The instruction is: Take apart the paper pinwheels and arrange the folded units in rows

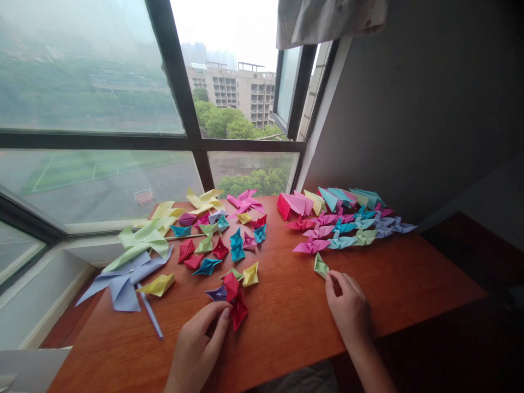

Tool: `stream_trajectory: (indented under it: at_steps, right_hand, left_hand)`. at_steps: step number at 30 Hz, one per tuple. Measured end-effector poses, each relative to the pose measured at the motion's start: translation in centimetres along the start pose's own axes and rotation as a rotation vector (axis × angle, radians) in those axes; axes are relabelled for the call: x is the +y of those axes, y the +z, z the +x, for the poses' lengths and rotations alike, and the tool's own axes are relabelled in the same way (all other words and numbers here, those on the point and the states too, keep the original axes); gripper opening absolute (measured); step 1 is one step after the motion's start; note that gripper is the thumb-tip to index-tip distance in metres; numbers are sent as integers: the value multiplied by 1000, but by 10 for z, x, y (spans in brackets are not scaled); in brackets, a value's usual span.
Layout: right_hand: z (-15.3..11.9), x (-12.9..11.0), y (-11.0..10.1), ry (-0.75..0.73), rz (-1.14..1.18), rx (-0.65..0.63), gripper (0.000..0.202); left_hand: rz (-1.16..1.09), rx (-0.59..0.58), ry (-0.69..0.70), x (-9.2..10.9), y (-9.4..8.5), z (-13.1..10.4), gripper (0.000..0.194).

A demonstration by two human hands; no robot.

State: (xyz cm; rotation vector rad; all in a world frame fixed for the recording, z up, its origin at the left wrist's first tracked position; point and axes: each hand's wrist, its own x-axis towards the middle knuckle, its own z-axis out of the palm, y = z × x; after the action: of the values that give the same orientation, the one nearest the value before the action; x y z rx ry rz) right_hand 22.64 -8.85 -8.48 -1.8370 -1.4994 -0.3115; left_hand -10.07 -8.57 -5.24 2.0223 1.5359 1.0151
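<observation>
Your right hand [350,305] pinches the near tip of the light-green paper boat [321,266] between thumb and forefinger, at that hand's 11 o'clock; the boat's long axis runs 11 to 5, its free tip pointing to 11. Your left hand [200,338], thumb and forefinger pressed together, pinches the edge of the lower red paper boat [239,312] at its 1 o'clock. That boat's long axis runs roughly 12 to 6.
</observation>
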Motion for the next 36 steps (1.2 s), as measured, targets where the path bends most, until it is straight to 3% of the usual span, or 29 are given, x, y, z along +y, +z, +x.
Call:
stream_trajectory:
  at_steps: [25,29,32,36]
  right_hand:
    - [0,-2,-4,15,0,28,29]
    - [-3,-5,-8,-58,85,58,22]
    - [-11,-19,-9,-157,218,-11,17]
    - [-29,-66,-4,-265,379,-194,15]
  left_hand:
    - [-18,4,-5,2,0,0,30]
    - [-47,19,-37,1,-2,-1,28]
    - [-56,54,-69,0,-3,-1,28]
    - [-61,68,-94,-2,-3,0,27]
